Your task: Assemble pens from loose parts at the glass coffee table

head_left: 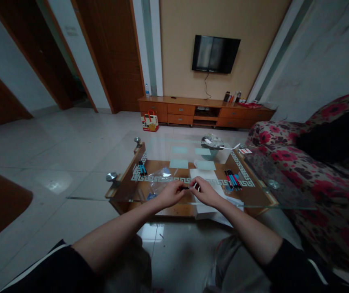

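Above the near part of the glass coffee table (95, 194), my left hand (172, 194) and my right hand (205, 192) meet with fingertips pinched. Between them is a small, thin black pen part (185, 188); its details are too small to make out. A group of blue and black pens (142, 168) lies on the table to the left. On the right lie more pens (233, 180), in red, blue and black. Clear plastic wrapping (159, 177) sits by my left hand, and a white box (203, 209) shows below my right hand.
A bowl-like container (212, 142) with crumpled plastic stands at the table's far right. The flowered sofa (323, 175) borders the right side. Beyond are a paper bag (150, 122), a low TV cabinet (180, 109) and a wall-mounted television (215, 54).
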Action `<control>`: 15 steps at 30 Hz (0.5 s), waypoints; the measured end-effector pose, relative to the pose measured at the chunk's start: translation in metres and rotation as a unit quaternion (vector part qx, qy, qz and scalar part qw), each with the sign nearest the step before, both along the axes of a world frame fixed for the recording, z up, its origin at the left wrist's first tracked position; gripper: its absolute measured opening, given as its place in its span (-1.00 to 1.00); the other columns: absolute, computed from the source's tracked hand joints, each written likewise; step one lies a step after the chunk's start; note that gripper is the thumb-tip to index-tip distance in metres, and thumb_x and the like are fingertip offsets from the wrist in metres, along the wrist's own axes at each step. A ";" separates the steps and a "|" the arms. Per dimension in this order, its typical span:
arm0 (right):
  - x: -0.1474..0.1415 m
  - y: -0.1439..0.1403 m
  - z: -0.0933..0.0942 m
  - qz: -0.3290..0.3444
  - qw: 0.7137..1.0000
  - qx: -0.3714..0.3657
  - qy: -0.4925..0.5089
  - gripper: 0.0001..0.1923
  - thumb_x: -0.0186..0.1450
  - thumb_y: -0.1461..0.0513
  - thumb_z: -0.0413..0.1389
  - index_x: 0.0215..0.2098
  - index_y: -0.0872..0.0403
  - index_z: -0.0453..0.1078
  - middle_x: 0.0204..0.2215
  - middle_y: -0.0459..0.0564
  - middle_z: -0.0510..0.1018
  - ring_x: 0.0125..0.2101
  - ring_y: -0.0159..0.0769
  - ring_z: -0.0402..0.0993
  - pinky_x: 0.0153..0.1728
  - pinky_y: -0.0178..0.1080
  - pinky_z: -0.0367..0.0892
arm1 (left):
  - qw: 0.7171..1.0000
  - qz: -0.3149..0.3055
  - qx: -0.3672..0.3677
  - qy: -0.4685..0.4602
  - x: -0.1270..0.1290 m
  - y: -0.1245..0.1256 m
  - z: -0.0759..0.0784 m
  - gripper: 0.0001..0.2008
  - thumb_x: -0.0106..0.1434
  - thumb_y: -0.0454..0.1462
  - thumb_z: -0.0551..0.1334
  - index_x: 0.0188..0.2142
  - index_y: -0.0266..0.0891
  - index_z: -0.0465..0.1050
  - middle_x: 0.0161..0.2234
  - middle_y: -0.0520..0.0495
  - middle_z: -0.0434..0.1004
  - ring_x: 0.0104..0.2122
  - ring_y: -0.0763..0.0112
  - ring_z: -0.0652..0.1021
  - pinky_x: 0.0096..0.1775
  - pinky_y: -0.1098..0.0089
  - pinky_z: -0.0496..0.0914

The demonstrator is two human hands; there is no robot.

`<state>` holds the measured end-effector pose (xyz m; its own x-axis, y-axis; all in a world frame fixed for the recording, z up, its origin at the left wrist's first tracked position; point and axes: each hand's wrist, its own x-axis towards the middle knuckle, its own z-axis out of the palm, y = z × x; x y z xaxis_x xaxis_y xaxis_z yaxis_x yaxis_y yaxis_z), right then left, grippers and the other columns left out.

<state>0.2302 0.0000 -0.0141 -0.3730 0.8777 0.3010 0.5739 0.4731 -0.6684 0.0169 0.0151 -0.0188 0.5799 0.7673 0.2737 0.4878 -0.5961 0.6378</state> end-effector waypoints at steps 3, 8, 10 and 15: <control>0.000 -0.001 -0.002 0.004 1.000 -0.005 0.004 -0.87 0.36 0.16 0.11 -0.22 0.06 0.35 -0.28 -0.03 0.44 -0.34 -0.31 0.36 -0.31 -0.28 0.28 | 1.000 0.007 0.005 0.003 -0.001 0.001 -0.001 -0.86 0.28 -0.29 0.17 -0.27 -0.27 0.51 -0.39 -0.04 0.48 -0.37 0.37 0.43 -0.31 0.40 0.25; 0.001 0.001 -0.002 0.017 1.000 0.009 -0.012 -0.83 0.41 0.15 0.05 -0.28 0.06 0.36 -0.31 -0.03 0.42 -0.30 -0.29 0.36 -0.27 -0.26 0.27 | 1.000 -0.008 0.008 0.001 -0.001 -0.001 0.000 -0.83 0.28 -0.30 0.17 -0.21 -0.25 0.52 -0.38 -0.03 0.48 -0.36 0.37 0.43 -0.30 0.40 0.26; 0.001 0.002 -0.002 0.021 0.999 0.013 -0.027 -0.74 0.44 0.13 -0.01 -0.36 0.07 0.35 -0.36 -0.03 0.41 -0.31 -0.28 0.36 -0.25 -0.24 0.26 | 1.000 -0.016 0.007 0.000 0.000 -0.001 0.000 -0.82 0.28 -0.30 0.17 -0.18 -0.25 0.52 -0.37 -0.04 0.50 -0.36 0.38 0.43 -0.29 0.40 0.27; 0.001 0.001 -0.001 0.017 0.999 0.005 -0.031 -0.71 0.45 0.09 -0.04 -0.31 0.06 0.37 -0.35 -0.03 0.44 -0.32 -0.28 0.37 -0.27 -0.25 0.26 | 1.000 -0.012 -0.004 -0.001 0.001 0.000 -0.001 -0.81 0.27 -0.30 0.18 -0.17 -0.24 0.53 -0.36 -0.04 0.51 -0.36 0.37 0.44 -0.28 0.39 0.28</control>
<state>0.2310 0.0008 -0.0155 -0.4204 0.8612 0.2858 0.5977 0.4998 -0.6268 0.0177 0.0147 -0.0200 0.5971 0.7559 0.2685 0.4725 -0.6018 0.6439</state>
